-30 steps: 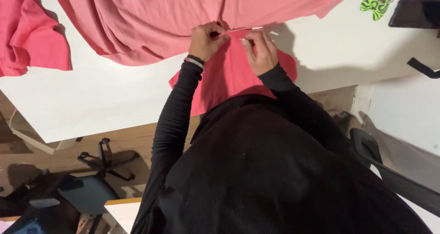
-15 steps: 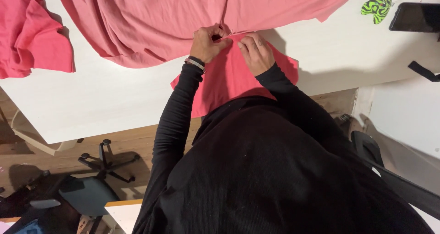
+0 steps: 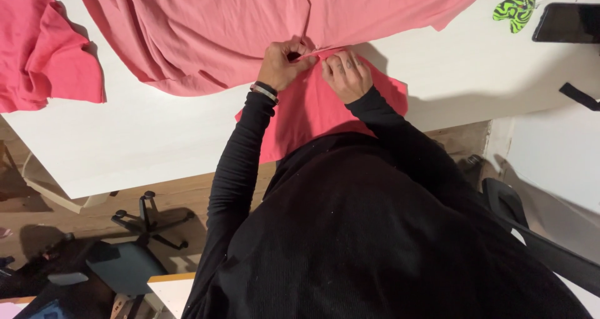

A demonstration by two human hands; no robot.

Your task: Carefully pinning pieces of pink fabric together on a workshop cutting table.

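Pinching pink fabric (image 3: 250,25) edge at near rim of white surface (image 3: 137,137): left hand (image 3: 282,65) and right hand (image 3: 345,75) both clenching fold, fingertips almost meeting. Step looking like aligning or pinning seam. Next move needing steady grip, fabric kept flat. Spare pink piece (image 3: 44,62) lying well apart.

Both arms, in black sleeves, reach forward and bend inward at the elbows. The left hand (image 3: 284,62) and right hand (image 3: 345,74) meet just beside each other, fingers curled and pinched shut, knuckles up. A banded bracelet (image 3: 265,91) circles the left wrist.
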